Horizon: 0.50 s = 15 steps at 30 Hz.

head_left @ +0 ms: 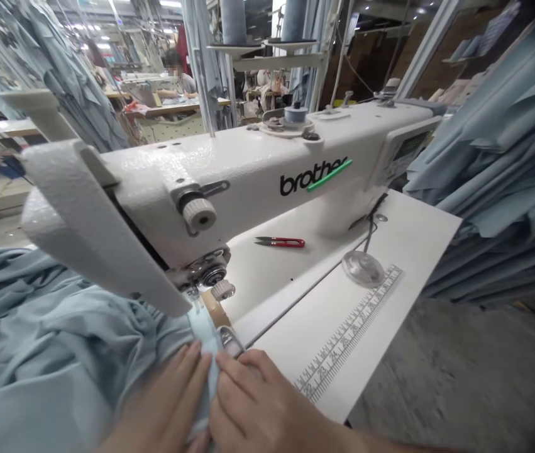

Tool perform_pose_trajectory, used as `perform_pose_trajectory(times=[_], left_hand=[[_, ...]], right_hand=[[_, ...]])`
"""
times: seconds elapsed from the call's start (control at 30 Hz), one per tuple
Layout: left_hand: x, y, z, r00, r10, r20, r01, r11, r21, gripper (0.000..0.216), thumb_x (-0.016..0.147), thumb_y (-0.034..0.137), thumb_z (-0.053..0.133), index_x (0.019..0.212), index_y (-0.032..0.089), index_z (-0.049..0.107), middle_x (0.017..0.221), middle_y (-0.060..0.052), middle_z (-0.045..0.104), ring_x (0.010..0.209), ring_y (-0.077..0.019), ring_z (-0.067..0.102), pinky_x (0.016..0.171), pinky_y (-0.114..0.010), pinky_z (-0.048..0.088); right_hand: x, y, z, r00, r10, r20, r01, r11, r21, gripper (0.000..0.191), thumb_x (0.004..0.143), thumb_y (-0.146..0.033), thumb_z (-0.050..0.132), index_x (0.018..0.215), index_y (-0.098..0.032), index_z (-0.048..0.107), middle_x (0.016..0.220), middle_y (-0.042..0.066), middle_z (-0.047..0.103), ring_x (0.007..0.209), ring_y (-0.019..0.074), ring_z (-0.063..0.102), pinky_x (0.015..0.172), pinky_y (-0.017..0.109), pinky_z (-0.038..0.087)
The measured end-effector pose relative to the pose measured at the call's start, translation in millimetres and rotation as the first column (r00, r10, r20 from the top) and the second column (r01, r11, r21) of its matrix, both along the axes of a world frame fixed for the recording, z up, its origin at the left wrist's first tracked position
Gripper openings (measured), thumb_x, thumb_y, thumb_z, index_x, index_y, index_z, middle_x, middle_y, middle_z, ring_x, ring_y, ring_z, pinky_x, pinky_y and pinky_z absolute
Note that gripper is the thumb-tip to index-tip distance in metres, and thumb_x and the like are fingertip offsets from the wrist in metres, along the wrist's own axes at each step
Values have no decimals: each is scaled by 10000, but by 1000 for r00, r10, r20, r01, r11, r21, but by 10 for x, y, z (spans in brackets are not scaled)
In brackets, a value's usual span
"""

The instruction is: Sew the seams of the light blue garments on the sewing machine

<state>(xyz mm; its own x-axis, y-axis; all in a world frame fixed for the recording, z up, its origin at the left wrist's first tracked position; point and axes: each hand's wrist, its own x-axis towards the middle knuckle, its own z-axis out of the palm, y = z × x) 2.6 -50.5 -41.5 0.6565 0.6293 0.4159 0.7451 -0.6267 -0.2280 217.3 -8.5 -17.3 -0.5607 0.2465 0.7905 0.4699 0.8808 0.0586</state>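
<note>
Left hand [173, 402] and right hand [260, 409] press flat, holding nothing, on the blue fabric [50, 352] before the sewing machine [248, 170]. The fabric seems soft and limp, best held at its folded edge.

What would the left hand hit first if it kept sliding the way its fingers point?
Probably the sewing machine's needle area, just past the blue fabric strip under the left hand.

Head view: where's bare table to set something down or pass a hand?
Free: white table right of the clear disc, out to its far corner; also the strip in front of the red snips, under the sewing machine arm. Crowded: blue fabric heaped at the needle end, left hand and right hand pressing it.
</note>
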Motion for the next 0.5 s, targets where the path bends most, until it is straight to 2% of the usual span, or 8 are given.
perform_pose_trajectory(times=[0.13, 0.23, 0.33, 0.43, 0.5], left_hand=[[-36, 108, 79, 995, 85, 50, -85, 996, 1, 558, 956, 392, 333, 1455, 145, 373, 1486, -74, 463, 1365, -181, 449, 1207, -264, 224], [-124, 151, 65, 981, 173, 83, -166, 982, -88, 560, 930, 413, 377, 1464, 244, 364, 1478, -19, 478, 1313, -191, 514, 1133, -269, 383], [-260, 208, -12, 980, 189, 55, -183, 978, -98, 589, 900, 417, 421, 1462, 246, 377, 1468, -32, 489, 1256, -217, 568, 1003, -266, 513], [-336, 248, -56, 977, 215, -14, -215, 975, -54, 629, 897, 435, 424, 1472, 188, 359, 1474, -74, 476, 1211, -231, 603, 912, -263, 562], [-323, 234, -19, 976, 217, 18, -215, 974, -70, 610, 906, 420, 414, 1470, 195, 357, 1474, -80, 476, 1226, -247, 591, 958, -297, 546]], right_hand=[[-52, 126, 86, 996, 31, 86, -23, 996, -91, 225, 906, -62, 439, 798, -93, 634, 829, 123, 677, 878, 254, 650, 704, 349, 525], [-97, 198, 140, 989, 39, 145, -20, 991, -132, 214, 900, -42, 423, 839, -81, 624, 858, 137, 666, 903, 271, 639, 697, 360, 529], [-123, 220, 145, 982, 44, 184, -13, 985, -170, 217, 921, -49, 406, 868, -83, 614, 902, 142, 662, 985, 297, 623, 703, 366, 533], [-82, 187, 113, 974, 59, 217, -7, 972, -236, 275, 982, -93, 347, 975, -62, 620, 1055, 158, 659, 1139, 305, 571, 848, 386, 536], [9, 141, 93, 975, 80, 206, -21, 961, -277, 325, 1018, -132, 306, 1117, -35, 600, 1184, 172, 627, 1240, 291, 512, 964, 385, 504]])
